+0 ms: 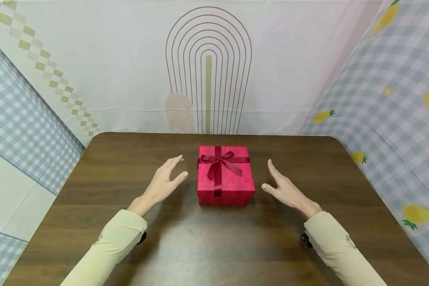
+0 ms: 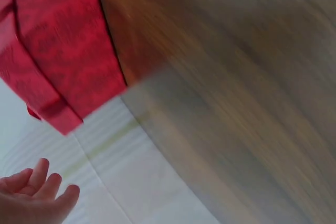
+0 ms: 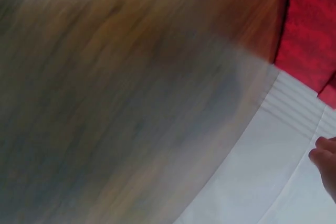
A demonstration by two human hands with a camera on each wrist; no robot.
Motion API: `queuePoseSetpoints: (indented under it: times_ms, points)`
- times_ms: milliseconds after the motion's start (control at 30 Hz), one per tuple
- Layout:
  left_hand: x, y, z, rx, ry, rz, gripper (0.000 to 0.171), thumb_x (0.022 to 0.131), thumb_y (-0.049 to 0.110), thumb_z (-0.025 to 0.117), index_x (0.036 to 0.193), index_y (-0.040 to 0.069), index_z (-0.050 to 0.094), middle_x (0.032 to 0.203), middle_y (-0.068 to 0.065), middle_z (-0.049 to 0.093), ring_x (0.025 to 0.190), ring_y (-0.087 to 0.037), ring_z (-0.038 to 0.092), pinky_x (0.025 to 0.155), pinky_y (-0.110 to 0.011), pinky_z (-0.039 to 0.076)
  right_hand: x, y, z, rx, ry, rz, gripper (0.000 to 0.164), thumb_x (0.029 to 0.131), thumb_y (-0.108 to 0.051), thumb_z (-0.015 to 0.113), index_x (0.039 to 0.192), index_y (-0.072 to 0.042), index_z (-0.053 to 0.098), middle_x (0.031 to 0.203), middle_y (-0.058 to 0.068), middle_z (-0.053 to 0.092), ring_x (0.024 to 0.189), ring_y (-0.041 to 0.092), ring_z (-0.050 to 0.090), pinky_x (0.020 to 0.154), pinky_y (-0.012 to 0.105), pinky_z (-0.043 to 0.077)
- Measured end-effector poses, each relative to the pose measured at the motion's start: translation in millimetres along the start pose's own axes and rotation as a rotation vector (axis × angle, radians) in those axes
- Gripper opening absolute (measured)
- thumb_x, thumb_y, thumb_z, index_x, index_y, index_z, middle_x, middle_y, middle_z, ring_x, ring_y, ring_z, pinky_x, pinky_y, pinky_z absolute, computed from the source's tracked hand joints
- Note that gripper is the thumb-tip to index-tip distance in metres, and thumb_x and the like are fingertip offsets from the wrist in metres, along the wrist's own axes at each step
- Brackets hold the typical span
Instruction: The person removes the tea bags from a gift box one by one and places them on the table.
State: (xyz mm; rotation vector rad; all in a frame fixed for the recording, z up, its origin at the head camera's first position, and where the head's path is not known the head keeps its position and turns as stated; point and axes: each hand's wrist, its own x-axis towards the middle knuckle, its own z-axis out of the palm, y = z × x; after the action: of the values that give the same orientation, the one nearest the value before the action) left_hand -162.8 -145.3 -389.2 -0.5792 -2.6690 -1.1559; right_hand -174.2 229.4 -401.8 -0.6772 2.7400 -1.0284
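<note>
A red gift box (image 1: 232, 198) with a dark red ribbon bow (image 1: 219, 159) on its lid stands on the brown wooden table. To its left, my left hand (image 1: 162, 180) hovers with fingers extended and thumb apart, not touching the box. My right hand (image 1: 287, 190) is on the other side, thumb and fingers spread, also a short gap away. The left wrist view has the box side (image 2: 68, 45) at upper left and my fingers below it. At the right edge of the right wrist view, part of the box (image 3: 310, 30) and a few fingertips show.
The wooden table (image 1: 207, 246) has rounded far corners. Behind it hangs a white cloth (image 1: 121, 59) with arch lines. Blue-checked cloths hang at both sides, the right one (image 1: 389, 119) printed with yellow fruit. A black band (image 1: 306, 240) shows under the right sleeve.
</note>
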Motion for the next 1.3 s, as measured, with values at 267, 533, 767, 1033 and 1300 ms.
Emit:
queuePoseSetpoints:
  times_ms: [267, 533, 767, 1033, 1300]
  points:
    - [3.0, 16.1, 21.6, 0.007, -0.28, -0.073, 0.09, 0.082, 0.04, 0.064, 0.145, 0.0, 0.014, 0.149, -0.019, 0.019, 0.137, -0.033, 0.017, 0.108, -0.048, 0.02, 6, -17, 15, 0.032, -0.05, -0.044, 0.089, 0.084, -0.033, 0.064, 0.145, 0.0, 0.008, 0.151, 0.017, 0.01, 0.137, 0.034, 0.016, 0.105, 0.052, 0.023]
    - [5.8, 15.5, 32.1, 0.026, -0.319, -0.064, 0.094, 0.079, 0.037, 0.069, 0.142, -0.008, 0.015, 0.147, -0.024, 0.019, 0.135, -0.036, 0.019, 0.107, -0.048, 0.023, 12, -21, 25, 0.084, -0.075, -0.013, 0.093, 0.083, -0.039, 0.064, 0.147, -0.006, 0.006, 0.152, 0.014, 0.009, 0.137, 0.032, 0.015, 0.104, 0.054, 0.027]
    - [6.8, 13.6, 34.1, -0.006, -0.307, -0.025, 0.089, 0.081, 0.033, 0.068, 0.141, -0.009, 0.017, 0.146, -0.026, 0.02, 0.134, -0.038, 0.02, 0.107, -0.046, 0.023, 13, -20, 26, 0.095, -0.039, -0.044, 0.092, 0.082, -0.038, 0.065, 0.148, -0.01, 0.007, 0.152, 0.011, 0.013, 0.137, 0.031, 0.017, 0.103, 0.053, 0.028]
    - [7.6, 15.7, 32.0, -0.022, -0.307, -0.032, 0.089, 0.082, 0.033, 0.066, 0.142, -0.008, 0.015, 0.146, -0.026, 0.018, 0.135, -0.036, 0.02, 0.107, -0.045, 0.024, 13, -20, 26, 0.075, -0.014, -0.058, 0.087, 0.083, -0.035, 0.065, 0.147, -0.011, 0.011, 0.151, 0.011, 0.017, 0.136, 0.031, 0.021, 0.104, 0.052, 0.027]
    - [8.8, 19.2, 27.8, -0.035, -0.298, -0.032, 0.09, 0.082, 0.032, 0.068, 0.142, -0.007, 0.014, 0.147, -0.025, 0.017, 0.135, -0.035, 0.02, 0.107, -0.045, 0.024, 14, -25, 21, 0.067, -0.004, -0.063, 0.087, 0.084, -0.036, 0.065, 0.148, -0.012, 0.011, 0.151, 0.011, 0.018, 0.136, 0.029, 0.022, 0.104, 0.051, 0.029]
